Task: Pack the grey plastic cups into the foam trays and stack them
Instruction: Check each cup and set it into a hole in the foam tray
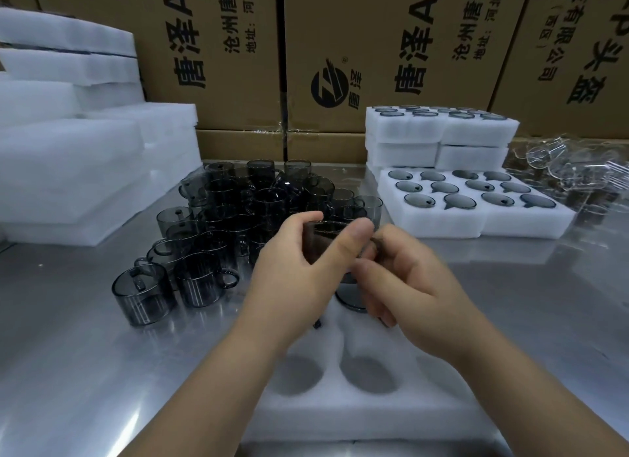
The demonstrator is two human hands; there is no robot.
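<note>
While both forearms reach forward over the near foam tray, the left hand is raised above its far rows, back of the hand toward the camera. Its thumb and forefinger are curled round the rim of a grey cup, which is held clear of the tray. The right hand meets it from the right, fingers curled inward against the cup's side. Motion blur prevents confirming whether they actually clamp it. A second cup shows just beneath the hands at the tray, partly hidden. Two open recesses lie in the tray's near row.

On the steel table, a pile of loose cups stands left of the hands. A filled tray lies to the right, with stacked filled trays behind it. Blank foam slabs sit at far left, before cardboard cartons.
</note>
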